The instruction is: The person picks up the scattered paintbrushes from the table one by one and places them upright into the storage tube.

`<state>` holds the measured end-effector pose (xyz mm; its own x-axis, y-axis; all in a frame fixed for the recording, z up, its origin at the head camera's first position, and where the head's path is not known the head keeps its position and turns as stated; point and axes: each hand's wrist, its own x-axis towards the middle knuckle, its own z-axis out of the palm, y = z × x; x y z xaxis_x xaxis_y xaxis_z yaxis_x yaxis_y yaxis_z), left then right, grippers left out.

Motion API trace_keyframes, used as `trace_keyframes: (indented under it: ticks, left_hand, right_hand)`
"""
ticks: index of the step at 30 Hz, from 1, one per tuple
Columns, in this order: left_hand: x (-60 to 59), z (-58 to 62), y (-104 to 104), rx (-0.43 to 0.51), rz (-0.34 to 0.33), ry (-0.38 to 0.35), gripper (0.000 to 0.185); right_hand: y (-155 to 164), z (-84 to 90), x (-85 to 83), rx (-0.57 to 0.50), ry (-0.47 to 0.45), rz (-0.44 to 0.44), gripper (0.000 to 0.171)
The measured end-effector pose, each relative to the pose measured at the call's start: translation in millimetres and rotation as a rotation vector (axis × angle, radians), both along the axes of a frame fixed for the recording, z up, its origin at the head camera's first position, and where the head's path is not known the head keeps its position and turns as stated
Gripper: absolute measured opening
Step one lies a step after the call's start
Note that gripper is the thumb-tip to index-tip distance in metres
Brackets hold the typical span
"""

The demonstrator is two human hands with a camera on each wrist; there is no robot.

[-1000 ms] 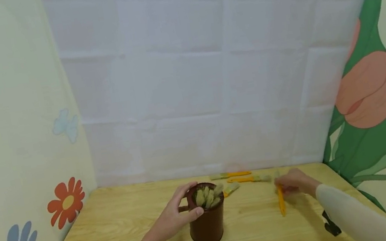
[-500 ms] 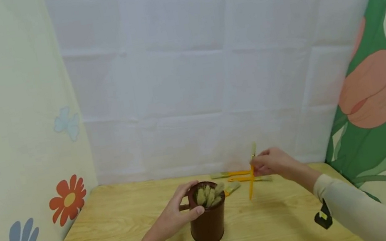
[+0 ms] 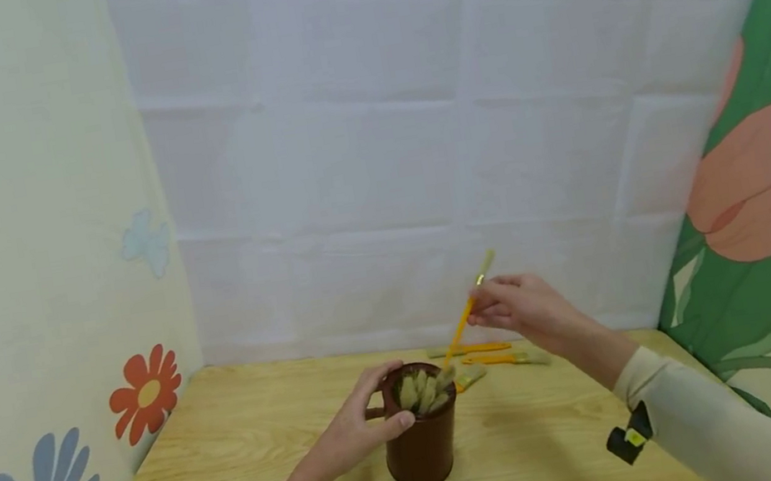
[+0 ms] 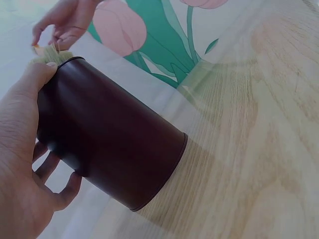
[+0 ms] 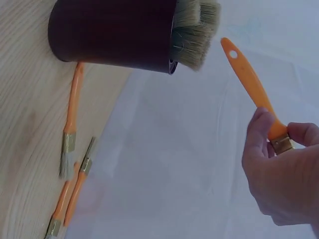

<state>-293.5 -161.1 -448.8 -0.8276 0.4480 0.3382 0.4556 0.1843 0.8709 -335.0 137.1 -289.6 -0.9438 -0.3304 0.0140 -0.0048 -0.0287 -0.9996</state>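
A dark brown cylindrical holder (image 3: 422, 449) with a side handle stands upright on the table, several paintbrushes (image 3: 421, 393) packed in it bristles up. My left hand (image 3: 361, 421) grips it near the rim, thumb at the front and fingers round the far side. Above and to the right, my right hand (image 3: 521, 307) pinches a paintbrush (image 5: 249, 79) near its metal ferrule. Its orange handle slants down toward the holder's mouth, bristles pointing up. In the right wrist view the handle's end is just apart from the bristles in the holder (image 5: 114, 35).
Behind and right of the holder lie three more orange-handled paintbrushes (image 3: 491, 359) on the wooden table (image 3: 269, 410). White cloth (image 3: 319, 200) hangs at the table's back edge. Flower-printed panels (image 3: 22, 289) rise at both sides.
My right hand has lifted the paintbrush off the right side of the table and carried it left and up, tilting its handle toward the holder. The left hand keeps its grip.
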Motion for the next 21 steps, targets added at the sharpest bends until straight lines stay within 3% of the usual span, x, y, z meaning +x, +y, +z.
trace_keyframes:
  ticks: [4, 7, 21]
  left_hand:
    - [-0.4, -0.6, 1, 0.009, -0.007, -0.008, 0.065]
    - [-0.8, -1.9, 2, 0.015, -0.014, -0.024, 0.064]
    - [-0.1, -2.1, 2, 0.021, 0.011, -0.005, 0.064]
  right_hand:
    - [-6, -4.8, 1.0, -0.057, 0.082, -0.001, 0.043]
    - [-9, -13.1, 2.9, -0.037, 0.144, 0.017, 0.045]
    - [-26, -41.2, 13.3, 0.316, 0.371, 0.125, 0.032]
